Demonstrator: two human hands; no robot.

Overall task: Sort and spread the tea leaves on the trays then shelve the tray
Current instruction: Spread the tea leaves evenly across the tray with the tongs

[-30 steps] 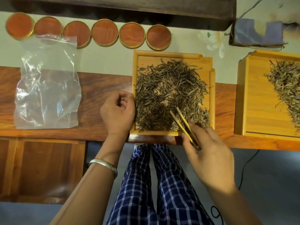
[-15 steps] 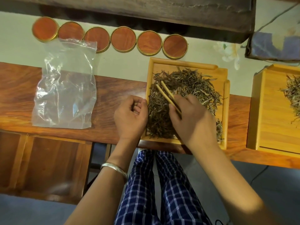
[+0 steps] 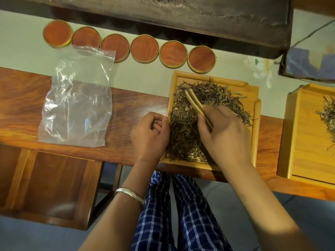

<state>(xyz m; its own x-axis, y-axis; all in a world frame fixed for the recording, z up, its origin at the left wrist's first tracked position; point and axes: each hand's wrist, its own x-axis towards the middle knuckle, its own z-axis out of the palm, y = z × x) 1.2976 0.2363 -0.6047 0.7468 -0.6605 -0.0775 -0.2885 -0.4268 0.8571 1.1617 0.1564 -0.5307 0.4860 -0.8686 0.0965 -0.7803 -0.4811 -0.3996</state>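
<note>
A light wooden tray (image 3: 253, 91) sits at the table's near edge, covered with dark dried tea leaves (image 3: 213, 95). My right hand (image 3: 226, 134) lies over the tray's lower right and grips bamboo tongs (image 3: 194, 104), whose tips point up-left into the leaves near the tray's far left corner. My left hand (image 3: 149, 136) rests curled against the tray's left rim, fingers closed; I cannot see anything in it. A second wooden tray (image 3: 301, 134) with a smaller heap of tea leaves (image 3: 329, 120) stands at the right edge.
An empty clear plastic bag (image 3: 78, 102) lies flat on the left of the wooden table (image 3: 21, 109). Several round wooden-lidded tins (image 3: 145, 48) line the back. A dark slab overhangs behind them. A folded blue cloth (image 3: 308, 64) sits at the far right.
My right hand moved the tongs from the tray's near edge up into the leaves at its far left. My left hand stayed at the left rim. The camera shifted left.
</note>
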